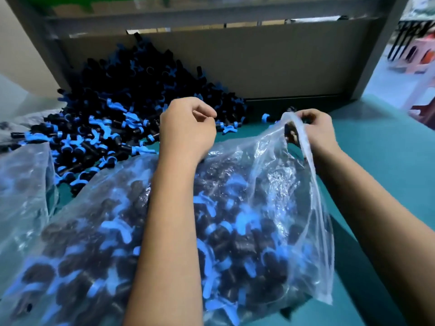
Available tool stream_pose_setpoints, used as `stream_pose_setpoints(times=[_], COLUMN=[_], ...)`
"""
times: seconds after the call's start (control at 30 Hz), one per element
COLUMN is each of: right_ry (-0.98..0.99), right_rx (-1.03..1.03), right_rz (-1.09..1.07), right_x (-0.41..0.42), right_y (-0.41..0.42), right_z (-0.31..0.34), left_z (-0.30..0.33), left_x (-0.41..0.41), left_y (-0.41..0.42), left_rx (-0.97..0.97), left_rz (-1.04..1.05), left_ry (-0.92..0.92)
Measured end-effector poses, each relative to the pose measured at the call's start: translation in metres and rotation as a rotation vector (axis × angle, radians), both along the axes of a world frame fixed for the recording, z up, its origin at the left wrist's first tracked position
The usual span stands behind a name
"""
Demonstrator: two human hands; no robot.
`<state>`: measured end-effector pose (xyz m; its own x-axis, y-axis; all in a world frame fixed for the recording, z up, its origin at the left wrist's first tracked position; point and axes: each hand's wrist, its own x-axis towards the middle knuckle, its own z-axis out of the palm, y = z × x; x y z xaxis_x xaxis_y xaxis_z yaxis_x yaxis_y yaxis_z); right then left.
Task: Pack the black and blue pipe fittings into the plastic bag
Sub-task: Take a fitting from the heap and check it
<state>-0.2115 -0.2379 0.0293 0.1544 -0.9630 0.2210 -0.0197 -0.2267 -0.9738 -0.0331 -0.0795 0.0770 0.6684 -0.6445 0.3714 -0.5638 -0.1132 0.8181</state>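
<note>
Teal table (381,147) w/ grey back panel (259,64), pink stools (421,60) right

Blurred by motion throughout, most of all at 6 to 8 o'clock, where pipe fittings (235,234) inside the plastic bag (277,184) smear into dark and blue patches behind glare. Bag cut off by the bottom edge at 7 o'clock. Second bag (23,184) at 9 o'clock cut by the left edge, contents too hazy to tell. Left hand (187,128) seen from the back; fingertips curled under, anything between them hidden. Right hand (313,130) partly veiled by gathered film. Loose pile (122,97) at 11 o'clock too dark to separate single pieces. Pink shapes (421,60) at 2 o'clock cut off, unidentifiable.
</note>
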Motion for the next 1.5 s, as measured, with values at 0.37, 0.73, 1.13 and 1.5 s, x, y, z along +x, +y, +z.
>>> stream_pose_setpoints(times=[0.37, 0.73, 1.13, 1.5], right_ry=[-0.295, -0.338, -0.472, -0.294], right_rx=[0.236, 0.214, 0.095, -0.231], right_rz=[0.459, 0.357, 0.494, 0.255], right_x=[-0.043, -0.017, -0.027, -0.029], right_y=[0.048, 0.065, 0.055, 0.051], right_z=[0.048, 0.043, 0.031, 0.027], left_z=[0.006, -0.002, -0.009, -0.008], left_x=[-0.048, -0.055, -0.032, -0.033], left_y=[-0.015, -0.026, -0.024, -0.02], left_rx=[-0.179, -0.402, -0.414, -0.339], left_rz=[-0.516, -0.526, -0.448, -0.481], left_ry=[-0.105, 0.128, 0.209, 0.197])
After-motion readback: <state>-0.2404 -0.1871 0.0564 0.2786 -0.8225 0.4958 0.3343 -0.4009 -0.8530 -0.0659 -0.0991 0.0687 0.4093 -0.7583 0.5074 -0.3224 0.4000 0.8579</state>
